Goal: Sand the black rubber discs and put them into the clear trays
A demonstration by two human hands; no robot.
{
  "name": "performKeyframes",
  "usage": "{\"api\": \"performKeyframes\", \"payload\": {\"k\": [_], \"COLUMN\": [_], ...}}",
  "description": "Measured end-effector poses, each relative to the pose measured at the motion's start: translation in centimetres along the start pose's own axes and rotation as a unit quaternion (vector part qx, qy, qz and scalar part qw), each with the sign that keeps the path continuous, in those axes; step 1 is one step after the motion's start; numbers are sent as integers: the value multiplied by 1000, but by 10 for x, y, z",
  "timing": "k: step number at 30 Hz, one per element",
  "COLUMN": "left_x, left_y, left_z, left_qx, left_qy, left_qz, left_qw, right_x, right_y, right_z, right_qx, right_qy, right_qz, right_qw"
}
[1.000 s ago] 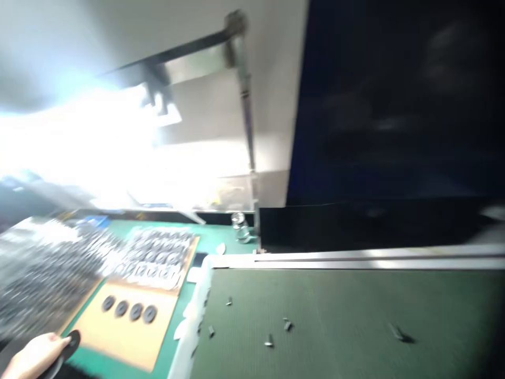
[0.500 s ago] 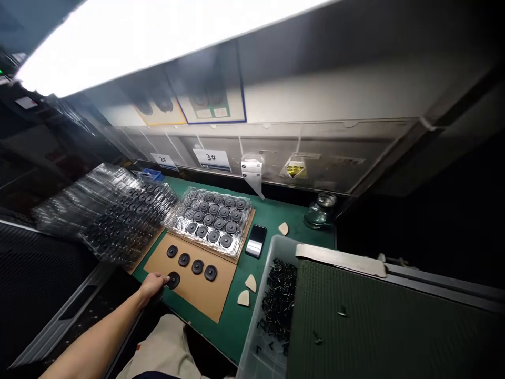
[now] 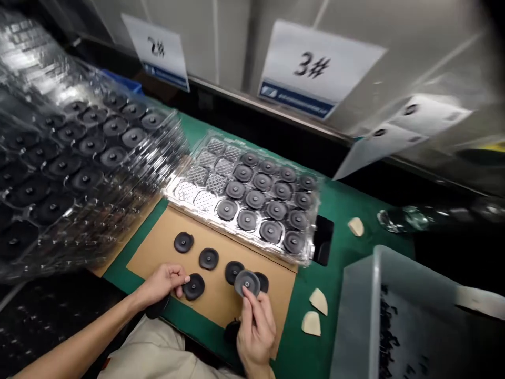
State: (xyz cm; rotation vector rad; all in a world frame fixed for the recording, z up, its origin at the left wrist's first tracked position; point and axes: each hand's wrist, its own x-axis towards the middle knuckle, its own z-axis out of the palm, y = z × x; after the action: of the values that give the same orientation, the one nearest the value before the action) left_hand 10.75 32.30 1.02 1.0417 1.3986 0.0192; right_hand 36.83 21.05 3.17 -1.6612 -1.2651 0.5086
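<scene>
My left hand (image 3: 168, 285) pinches the edge of a round black disc (image 3: 193, 287) with a small central stud, at the near left of a brown cardboard sheet (image 3: 213, 302). Between the thumb and fingers of my right hand (image 3: 257, 331) is another disc (image 3: 247, 283), tilted so its greyish face shows. It partly covers a black disc (image 3: 262, 282) behind it. More black discs lie in a row on the cardboard, among them a left one (image 3: 183, 242), a middle one (image 3: 209, 258) and one farther right (image 3: 232, 271). Dark shapes beneath both hands are unclear.
Behind the cardboard sits a clear plastic tray (image 3: 185, 190) partly filled with black discs. Stacked filled trays (image 3: 98, 184) rise at left. To the right are cream wedge pieces (image 3: 319, 301), a partly covered phone (image 3: 324, 239) and a translucent bin (image 3: 355, 310) holding small black parts.
My right hand has come into view holding a disc. My left hand stays at the near-left disc. The view has moved closer to the cardboard and tray.
</scene>
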Motion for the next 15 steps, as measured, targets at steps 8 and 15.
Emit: {"api": "performKeyframes", "payload": {"k": [8,15], "left_x": [6,6], "left_y": [-17,-34], "left_z": [0,7], "left_qx": [-46,-26], "left_qy": [18,109], "left_qz": [64,160], "left_qw": [997,981], "right_x": [-15,-58], "right_y": [43,52], "right_z": [53,13], "right_qx": [-145,-165], "right_qy": [47,135], "right_qz": [-96,94], "right_qw": [984,972]}}
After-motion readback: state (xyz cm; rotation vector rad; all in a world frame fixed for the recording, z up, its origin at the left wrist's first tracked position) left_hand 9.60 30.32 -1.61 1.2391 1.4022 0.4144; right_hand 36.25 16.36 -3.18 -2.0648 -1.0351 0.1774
